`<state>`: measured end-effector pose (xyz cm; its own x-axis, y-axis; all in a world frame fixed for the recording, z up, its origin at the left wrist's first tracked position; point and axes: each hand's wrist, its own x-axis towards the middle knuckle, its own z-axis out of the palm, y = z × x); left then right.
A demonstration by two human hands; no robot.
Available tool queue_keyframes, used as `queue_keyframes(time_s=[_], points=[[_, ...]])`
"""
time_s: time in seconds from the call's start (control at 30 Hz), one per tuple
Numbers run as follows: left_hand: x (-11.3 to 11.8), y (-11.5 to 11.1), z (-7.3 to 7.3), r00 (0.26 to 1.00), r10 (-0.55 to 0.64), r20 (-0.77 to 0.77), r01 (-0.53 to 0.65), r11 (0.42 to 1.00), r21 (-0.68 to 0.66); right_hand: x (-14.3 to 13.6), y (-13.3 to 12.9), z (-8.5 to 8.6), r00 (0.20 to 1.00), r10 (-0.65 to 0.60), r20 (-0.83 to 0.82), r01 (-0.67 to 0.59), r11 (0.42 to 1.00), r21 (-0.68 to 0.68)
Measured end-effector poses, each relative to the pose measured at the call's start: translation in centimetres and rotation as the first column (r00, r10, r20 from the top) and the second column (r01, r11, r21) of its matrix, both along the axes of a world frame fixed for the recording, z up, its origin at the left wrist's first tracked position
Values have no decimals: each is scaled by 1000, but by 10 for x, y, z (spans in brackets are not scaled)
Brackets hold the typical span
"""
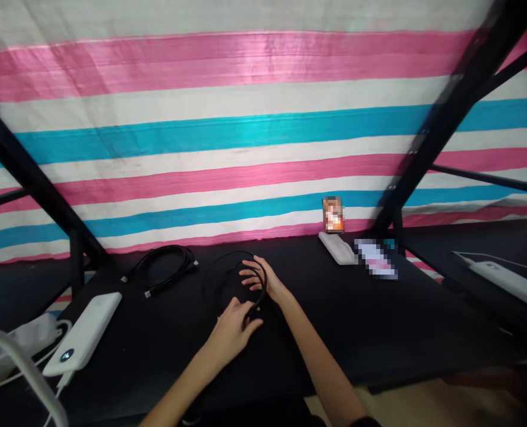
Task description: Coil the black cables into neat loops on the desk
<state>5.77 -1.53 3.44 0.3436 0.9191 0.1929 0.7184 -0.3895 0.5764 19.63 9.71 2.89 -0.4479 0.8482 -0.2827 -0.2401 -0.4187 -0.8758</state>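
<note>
**Black cable looped at both hands, white gear to either side**

I have the black cable low over the middle of the black surface, where its thin outer strands are hard to tell from the background. My left hand pinches the lower part of the loop; my right hand has its fingers spread, with the cable running across it.

Just left of my hands lies a second coiled cable, apart from the first, its pale connectors showing. Nearer me on that side, a white power bank lies at a slant with a lead plugged into its near end. Beside it sit a white block and a curved white tube that cuts across my lower left corner.

To the right, well apart from my hands, I see a grey case, an upright picture card just behind it and a flat printed item just beside it. Black bars slant up on both sides, and a striped sheet closes off the back. Past the right bar lies another white device.

The power bank's round display is lit, but too small for me to read. The card and the flat item are pixelated, so their print is illegible.
</note>
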Motion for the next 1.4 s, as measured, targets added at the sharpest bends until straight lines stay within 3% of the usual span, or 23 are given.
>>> queue_keyframes(time_s=[0.1,0.17,0.23,0.3,0.33,0.4,0.47,0.7,0.8,0.93,1.03,1.23,1.33,1.4], points=[[-6,10,2,1000,21,-21,-20,998,67,2,2,-5,991,-106,82,97,990,102],[-18,27,5,977,213,35,-215,962,168,-1,3,-10,978,-154,142,123,971,203],[-34,48,3,885,450,122,-466,849,250,-4,3,-15,965,-196,176,136,943,304],[-50,67,-5,797,577,180,-604,770,206,-7,3,-17,963,-212,164,137,915,378],[-57,73,-10,777,589,222,-620,776,114,-8,3,-17,966,-213,148,138,905,403],[-66,81,-20,751,554,359,-561,822,-96,-10,3,-16,969,-222,111,152,886,438],[-69,80,-27,703,504,501,-469,859,-206,-10,2,-14,966,-248,76,186,867,461],[-65,70,-22,592,392,704,-459,882,-105,-12,0,-9,962,-272,-7,255,893,371],[-65,70,-18,589,347,730,-445,893,-66,-11,-2,-6,956,-292,-27,288,916,281],[-66,68,-15,594,337,730,-415,906,-80,-9,-3,3,958,-235,-165,246,968,45],[-67,66,-13,574,366,732,-411,902,-129,-8,-3,6,957,-233,-171,240,970,22],[-77,69,-14,449,392,803,-466,869,-164,0,5,3,870,-481,-107,492,861,131],[-87,70,-13,392,411,823,-548,823,-150,13,12,3,779,-614,-129,627,758,178],[-92,70,-11,411,445,796,-603,787,-129,22,15,3,709,-695,-122,702,675,228]])
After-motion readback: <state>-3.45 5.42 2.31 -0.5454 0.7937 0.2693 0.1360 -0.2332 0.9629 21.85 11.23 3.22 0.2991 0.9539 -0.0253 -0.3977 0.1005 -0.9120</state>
